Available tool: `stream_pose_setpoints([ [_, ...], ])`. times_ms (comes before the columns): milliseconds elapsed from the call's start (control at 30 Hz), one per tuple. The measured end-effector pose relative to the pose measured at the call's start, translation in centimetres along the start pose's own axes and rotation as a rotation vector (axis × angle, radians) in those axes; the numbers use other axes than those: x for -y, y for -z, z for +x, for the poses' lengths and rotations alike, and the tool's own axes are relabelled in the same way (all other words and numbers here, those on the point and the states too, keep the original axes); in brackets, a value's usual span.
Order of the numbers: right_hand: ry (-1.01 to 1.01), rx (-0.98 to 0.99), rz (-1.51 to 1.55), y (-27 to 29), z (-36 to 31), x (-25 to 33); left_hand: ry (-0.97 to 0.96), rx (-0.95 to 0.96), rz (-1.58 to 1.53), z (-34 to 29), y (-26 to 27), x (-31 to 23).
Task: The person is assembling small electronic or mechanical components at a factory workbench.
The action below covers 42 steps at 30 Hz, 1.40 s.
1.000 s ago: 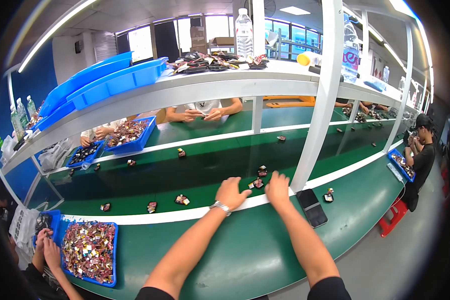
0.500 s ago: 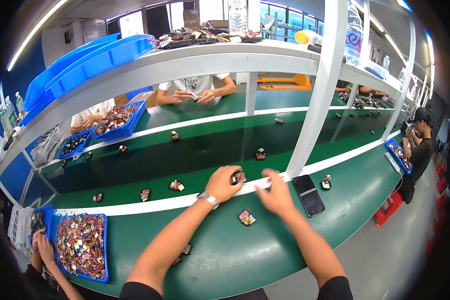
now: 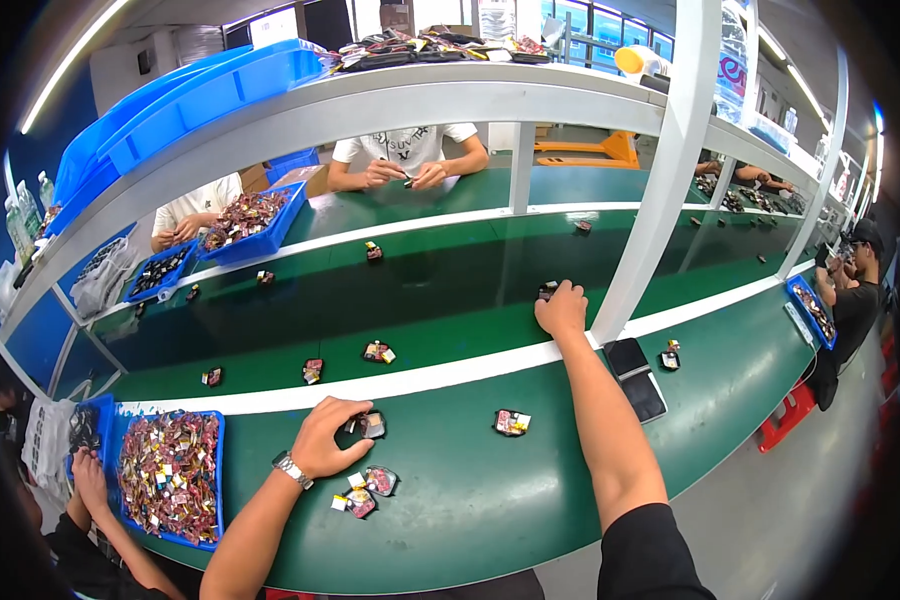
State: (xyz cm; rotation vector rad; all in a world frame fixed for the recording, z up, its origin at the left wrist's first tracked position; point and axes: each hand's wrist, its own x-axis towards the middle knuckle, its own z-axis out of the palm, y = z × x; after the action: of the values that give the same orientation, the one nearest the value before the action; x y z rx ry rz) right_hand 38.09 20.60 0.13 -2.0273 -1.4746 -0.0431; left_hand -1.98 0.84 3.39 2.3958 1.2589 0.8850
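My left hand (image 3: 328, 438), with a metal-band watch at the wrist, is over the near green worktop. Its thumb and fingers close around a small black electronic part (image 3: 373, 425). Just below it lie a few similar parts (image 3: 380, 480) with reddish, white and yellow pieces. Stretched over the white rail, my right hand (image 3: 564, 308) has its fingers on another small dark part (image 3: 547, 290) on the green belt; the fingertips are partly hidden. Between my arms, one more part (image 3: 512, 422) lies on the worktop.
A black phone-like device (image 3: 635, 380) lies beside my right forearm, near a white post (image 3: 660, 180). A blue tray (image 3: 220, 480) full of parts stands at left, by another person's hands (image 3: 90, 480). More parts (image 3: 378, 352) sit along the belt; people work opposite and at right.
My left hand has moved from the rail toward me and left, carrying a part to the worktop. My right hand has reached forward over the rail to a part on the belt.
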Motion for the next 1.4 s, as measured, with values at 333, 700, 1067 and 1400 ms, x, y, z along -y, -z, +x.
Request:
stream_pose_setpoints([
  [333, -0.005, -0.046, 0.021, -0.1, 1.8, -0.7, -0.065, -0.004, 0.069, -1.7, -0.7, -3.0],
  [700, 0.722, 0.74, 0.421, 8.3, -16.1, 9.1, -0.038, 0.033, 0.01, -1.6, -0.4, -2.3],
  [1067, 0.602, 0.596, 0.281, 11.6, -17.8, 1.8, -0.012, 0.036, -0.017, -1.8, -0.3, -1.9],
  [1400, 0.757, 0.066, 0.261, 10.4, -20.1, 3.2, 0.041, 0.062, -0.054, -1.6, -0.3, -2.2],
])
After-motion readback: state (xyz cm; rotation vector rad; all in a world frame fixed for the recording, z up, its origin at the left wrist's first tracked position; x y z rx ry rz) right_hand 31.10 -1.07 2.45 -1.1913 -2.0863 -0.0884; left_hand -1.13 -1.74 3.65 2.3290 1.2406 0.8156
